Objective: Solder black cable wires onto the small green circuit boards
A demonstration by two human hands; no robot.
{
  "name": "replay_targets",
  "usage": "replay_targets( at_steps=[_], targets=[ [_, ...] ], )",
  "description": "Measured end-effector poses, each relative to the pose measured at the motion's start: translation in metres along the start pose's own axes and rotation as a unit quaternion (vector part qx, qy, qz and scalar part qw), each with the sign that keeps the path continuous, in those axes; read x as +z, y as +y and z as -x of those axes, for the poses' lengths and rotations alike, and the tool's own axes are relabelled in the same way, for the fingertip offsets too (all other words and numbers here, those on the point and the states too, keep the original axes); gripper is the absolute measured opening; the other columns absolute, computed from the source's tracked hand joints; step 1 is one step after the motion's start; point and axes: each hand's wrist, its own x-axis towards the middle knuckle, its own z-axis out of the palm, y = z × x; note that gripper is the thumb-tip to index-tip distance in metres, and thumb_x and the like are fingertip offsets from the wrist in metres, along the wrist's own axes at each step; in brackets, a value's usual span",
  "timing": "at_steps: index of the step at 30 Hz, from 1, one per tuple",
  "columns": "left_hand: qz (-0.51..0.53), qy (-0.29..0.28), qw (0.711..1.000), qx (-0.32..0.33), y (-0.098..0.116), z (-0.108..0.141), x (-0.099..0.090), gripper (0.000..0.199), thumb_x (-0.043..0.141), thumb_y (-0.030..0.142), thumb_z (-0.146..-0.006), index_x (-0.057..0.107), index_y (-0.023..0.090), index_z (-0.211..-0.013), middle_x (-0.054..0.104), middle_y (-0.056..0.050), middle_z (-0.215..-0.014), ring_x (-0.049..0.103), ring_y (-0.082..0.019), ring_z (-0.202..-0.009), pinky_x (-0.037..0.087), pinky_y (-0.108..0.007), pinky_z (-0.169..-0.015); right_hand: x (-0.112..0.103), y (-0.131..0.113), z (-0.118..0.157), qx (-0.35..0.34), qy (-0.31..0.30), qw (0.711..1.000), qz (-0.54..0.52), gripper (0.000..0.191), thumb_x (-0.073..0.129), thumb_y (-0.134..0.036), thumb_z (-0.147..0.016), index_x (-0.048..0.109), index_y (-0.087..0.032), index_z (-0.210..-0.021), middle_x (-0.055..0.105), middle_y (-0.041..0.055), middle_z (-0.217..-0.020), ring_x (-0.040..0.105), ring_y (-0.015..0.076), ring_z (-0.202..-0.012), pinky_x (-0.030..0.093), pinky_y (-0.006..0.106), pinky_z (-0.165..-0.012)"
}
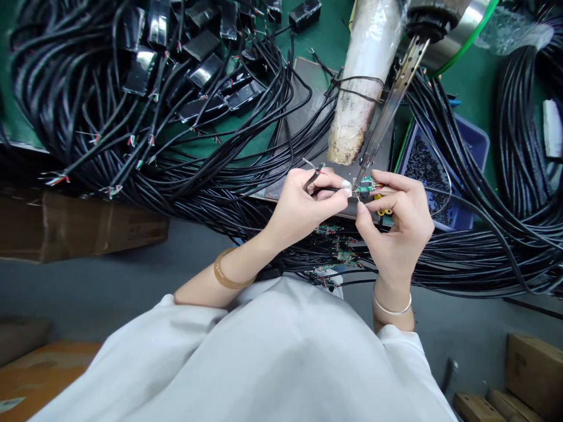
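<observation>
My left hand [308, 199] is closed in a pinch on a black cable [314, 178], whose stripped end shows thin coloured wires. My right hand [398, 220] grips a small green circuit board [365, 184] by its right side, with a thin light wire near the thumb tip. Both sets of fingertips almost meet at the board. A soldering iron [387, 120] points down from above, its tip at the board's left edge. Exactly where tip and wires touch is too small to tell.
Bundled black cables [211, 176] with black-wrapped blocks [204, 44] cover the left bench. A white wrapped tube [363, 82] stands beside the iron. On the right are a blue bin [477, 140] of small black pieces and coiled cables [512, 135]. More green boards [345, 252] hang at the bench edge.
</observation>
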Motion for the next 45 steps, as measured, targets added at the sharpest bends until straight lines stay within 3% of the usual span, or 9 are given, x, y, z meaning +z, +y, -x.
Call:
replay_targets(
  at_steps=[7,13,27,35,38,41,43,45],
  targets=[
    [-0.014,0.0,1.0,-0.006,0.002,0.0,-0.002,0.014,0.067,0.017,-0.07,0.063,0.016,-0.057,0.036,0.004,-0.054,0.033,-0.009,-0.054,0.027,-0.026,-0.052,-0.002,-0.001,-0.001,-0.007,-0.009,1.0,0.003,0.012,0.069,-0.015,-0.083,0.062,-0.024,-0.081,0.066,0.0047,-0.119,0.067,0.0195,-0.097,0.06,0.043,-0.087],
    [-0.064,-0.032,0.997,-0.003,0.002,-0.002,-0.007,0.017,0.065,0.016,-0.072,0.062,0.015,-0.056,0.036,0.004,-0.052,0.033,-0.008,-0.054,0.028,-0.026,-0.053,-0.001,0.001,0.001,-0.008,-0.026,1.0,-0.002,0.013,0.068,-0.013,-0.083,0.06,-0.023,-0.081,0.066,0.0055,-0.119,0.067,0.0197,-0.098,0.06,0.043,-0.087],
    [-0.071,0.005,0.997,0.028,0.003,0.002,-0.003,0.016,0.064,0.012,-0.074,0.061,0.015,-0.059,0.036,0.005,-0.055,0.032,-0.008,-0.054,0.028,-0.025,-0.052,-0.001,-0.001,-0.002,0.003,-0.017,1.0,0.001,0.011,0.069,-0.013,-0.084,0.064,-0.023,-0.083,0.067,0.0061,-0.12,0.068,0.0184,-0.095,0.059,0.041,-0.087],
    [-0.097,-0.04,0.993,0.05,-0.006,0.008,-0.006,0.017,0.065,0.008,-0.077,0.067,0.013,-0.061,0.035,0.005,-0.056,0.032,-0.007,-0.054,0.026,-0.026,-0.053,-0.001,0.0,0.006,0.008,-0.016,1.0,-0.015,0.012,0.067,-0.011,-0.084,0.06,-0.021,-0.085,0.071,0.0047,-0.111,0.07,0.0195,-0.101,0.059,0.041,-0.091],
    [-0.038,-0.077,0.996,0.013,-0.005,0.013,-0.008,0.019,0.067,0.018,-0.085,0.072,0.014,-0.067,0.051,0.001,-0.062,0.044,-0.009,-0.059,0.035,-0.025,-0.057,-0.008,-0.004,0.011,0.027,0.025,0.999,-0.03,0.012,0.067,-0.011,-0.084,0.062,-0.021,-0.086,0.072,0.0043,-0.105,0.071,0.0207,-0.099,0.06,0.041,-0.088],
    [0.13,-0.12,0.984,-0.036,-0.004,0.021,-0.008,0.023,0.066,0.03,-0.09,0.077,0.017,-0.075,0.069,-0.005,-0.085,0.063,-0.015,-0.085,0.049,-0.029,-0.08,-0.021,-0.014,0.016,0.035,0.101,0.994,-0.024,0.015,0.071,-0.008,-0.08,0.063,-0.021,-0.084,0.074,0.003,-0.094,0.074,0.0213,-0.088,0.06,0.038,-0.075],
    [0.265,-0.173,0.944,-0.091,-0.003,0.028,-0.006,0.023,0.07,0.037,-0.088,0.076,0.019,-0.076,0.07,-0.006,-0.084,0.066,-0.019,-0.096,0.05,-0.034,-0.096,-0.031,-0.023,0.017,0.028,0.165,0.985,-0.031,0.016,0.073,-0.008,-0.077,0.064,-0.02,-0.082,0.073,0.0013,-0.084,0.074,0.0215,-0.079,0.056,0.035,-0.064],
    [0.364,-0.225,0.891,-0.151,-0.002,0.034,-0.002,0.028,0.079,0.045,-0.079,0.073,0.019,-0.071,0.064,-0.003,-0.068,0.067,-0.02,-0.09,0.05,-0.04,-0.101,-0.039,-0.031,0.018,0.024,0.223,0.973,-0.056,0.015,0.073,-0.008,-0.076,0.065,-0.02,-0.079,0.068,-0.0009,-0.072,0.072,0.0213,-0.071,0.051,0.033,-0.055]
  ],
)
